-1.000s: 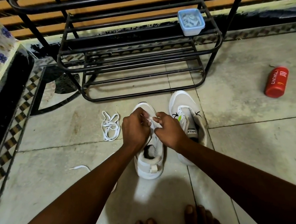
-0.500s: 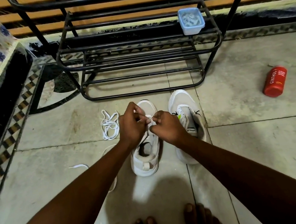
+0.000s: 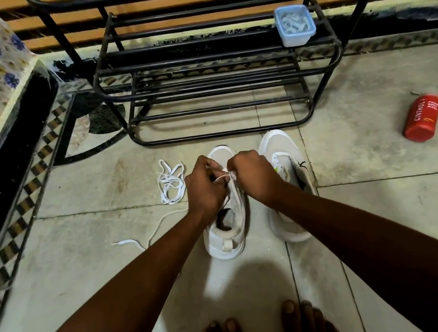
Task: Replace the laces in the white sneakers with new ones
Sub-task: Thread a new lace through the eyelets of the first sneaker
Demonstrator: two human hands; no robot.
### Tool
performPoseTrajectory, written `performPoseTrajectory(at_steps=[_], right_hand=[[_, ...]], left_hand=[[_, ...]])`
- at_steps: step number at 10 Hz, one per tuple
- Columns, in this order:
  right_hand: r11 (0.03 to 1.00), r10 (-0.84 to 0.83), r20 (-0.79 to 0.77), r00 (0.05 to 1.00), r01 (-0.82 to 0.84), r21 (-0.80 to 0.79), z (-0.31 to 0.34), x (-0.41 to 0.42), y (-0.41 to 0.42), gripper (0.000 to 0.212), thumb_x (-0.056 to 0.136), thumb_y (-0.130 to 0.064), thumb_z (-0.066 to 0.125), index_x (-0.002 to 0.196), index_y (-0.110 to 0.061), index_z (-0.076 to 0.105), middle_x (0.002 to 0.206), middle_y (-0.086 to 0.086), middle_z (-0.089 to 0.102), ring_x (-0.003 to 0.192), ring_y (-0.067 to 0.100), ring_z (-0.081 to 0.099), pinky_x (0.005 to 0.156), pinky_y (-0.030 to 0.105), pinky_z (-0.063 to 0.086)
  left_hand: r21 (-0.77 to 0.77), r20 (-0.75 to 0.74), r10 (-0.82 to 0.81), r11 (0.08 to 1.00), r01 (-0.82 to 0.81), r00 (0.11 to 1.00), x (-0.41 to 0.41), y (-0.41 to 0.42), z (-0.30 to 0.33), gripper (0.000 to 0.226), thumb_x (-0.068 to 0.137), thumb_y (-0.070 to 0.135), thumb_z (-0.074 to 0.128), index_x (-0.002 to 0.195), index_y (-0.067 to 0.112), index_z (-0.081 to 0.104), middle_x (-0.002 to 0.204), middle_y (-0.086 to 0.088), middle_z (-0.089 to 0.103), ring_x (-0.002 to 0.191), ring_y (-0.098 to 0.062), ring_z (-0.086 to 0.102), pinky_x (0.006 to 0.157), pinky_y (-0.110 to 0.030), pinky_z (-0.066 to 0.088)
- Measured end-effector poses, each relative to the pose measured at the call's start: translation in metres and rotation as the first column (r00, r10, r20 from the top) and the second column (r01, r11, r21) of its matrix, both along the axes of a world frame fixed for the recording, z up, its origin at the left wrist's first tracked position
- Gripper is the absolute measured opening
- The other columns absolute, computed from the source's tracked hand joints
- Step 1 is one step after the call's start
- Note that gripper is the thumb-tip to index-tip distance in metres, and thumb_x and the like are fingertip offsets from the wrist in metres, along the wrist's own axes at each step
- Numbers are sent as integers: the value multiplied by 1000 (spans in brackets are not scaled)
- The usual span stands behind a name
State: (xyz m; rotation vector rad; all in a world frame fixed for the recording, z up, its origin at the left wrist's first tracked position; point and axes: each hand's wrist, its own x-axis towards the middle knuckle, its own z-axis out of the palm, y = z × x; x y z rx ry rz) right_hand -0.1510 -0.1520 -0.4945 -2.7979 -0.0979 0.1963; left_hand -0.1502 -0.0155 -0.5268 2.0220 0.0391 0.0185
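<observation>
Hands [image 3: 231, 181] higher; rack [image 3: 213, 81] beyond sneaker [image 3: 228, 232]

We see matt cloth sneakers [image 3: 227, 221] with flat woven laces [image 3: 171, 184], a glossy black metal rack [image 3: 200, 86], dull stone floor tiles [image 3: 389, 211], and a smooth red plastic bottle [image 3: 422, 118].

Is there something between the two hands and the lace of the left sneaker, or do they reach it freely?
Nothing visible is in the way. The left hand and right hand are already on the lace, each pinching it over the left sneaker. The loose lace bundle lies to the left on the floor, apart from their grip.
</observation>
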Motion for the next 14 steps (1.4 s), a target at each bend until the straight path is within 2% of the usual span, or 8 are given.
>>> performPoseTrajectory(at_steps=[5, 6, 7, 8, 9, 10, 12, 14], right_hand=[[962, 86, 379, 921, 22, -274, 32, 28, -38, 35, 85, 8, 42, 119, 1, 49, 117, 21, 54, 105, 37, 55, 83, 45, 47], [783, -493, 301, 816, 267, 561, 41, 32, -52, 29, 81, 20, 42, 96, -3, 51, 96, 17, 57, 87, 33, 61, 71, 39, 50], [-132, -473, -377, 796, 360, 924, 42, 22, -34, 33, 92, 14, 28, 84, -14, 44, 81, 17, 60, 65, 29, 66, 54, 34, 55], [415, -370, -84, 925, 246, 876, 32, 11, -37, 28, 90, 10, 36, 82, -15, 45, 71, 9, 57, 51, 19, 48, 44, 22, 34], [949, 312, 91, 946, -308, -64, 29, 12, -55, 28, 88, -4, 58, 112, -15, 52, 102, 5, 52, 77, 25, 53, 59, 29, 37], [796, 438, -87, 895, -431, -425, 30, 9, -53, 41, 100, -13, 50, 141, -13, 47, 124, 15, 44, 106, 35, 54, 74, 41, 49], [1000, 11, 410, 912, -21, 19, 59, 19, -66, 8, 88, -1, 58, 87, 1, 66, 98, 9, 48, 97, 30, 53, 70, 30, 34], [-103, -568, -291, 769, 285, 953, 93, 26, -53, 30, 91, 9, 53, 67, -4, 65, 80, 11, 68, 85, 21, 67, 78, 34, 52]], left_hand=[[28, 50, -19, 999, 18, 999, 5, 4, -19, 27, 76, 11, 80, 88, 19, 57, 70, 8, 71, 70, -3, 71, 65, -12, 48], [22, 33, -44, 999, 43, 999, 7, 7, -22, 30, 74, 17, 84, 87, 21, 57, 69, 14, 70, 70, -2, 71, 66, -11, 48], [42, 18, -45, 998, 44, 999, 9, 9, -22, 31, 74, 16, 85, 88, 21, 58, 71, 13, 72, 71, -1, 71, 69, -14, 51], [42, 13, -46, 998, 45, 999, 9, 8, -23, 28, 75, 13, 82, 88, 21, 59, 72, 8, 72, 72, -4, 72, 72, -21, 55], [31, 14, -58, 998, 58, 998, 6, 7, -22, 28, 76, 11, 80, 88, 23, 58, 73, 6, 72, 72, -7, 72, 70, -21, 55], [42, 38, -81, 996, 80, 996, 5, 7, -22, 30, 76, 10, 80, 88, 24, 57, 73, 7, 72, 72, -7, 71, 68, -17, 54], [41, 15, -71, 997, 70, 997, 4, 6, -23, 30, 76, 5, 78, 90, 22, 59, 75, 6, 74, 73, -4, 72, 69, -16, 54], [68, 40, -68, 996, 65, 997, 4, 7, -24, 30, 77, 8, 80, 91, 23, 58, 77, 6, 74, 75, -2, 71, 71, -17, 54]])
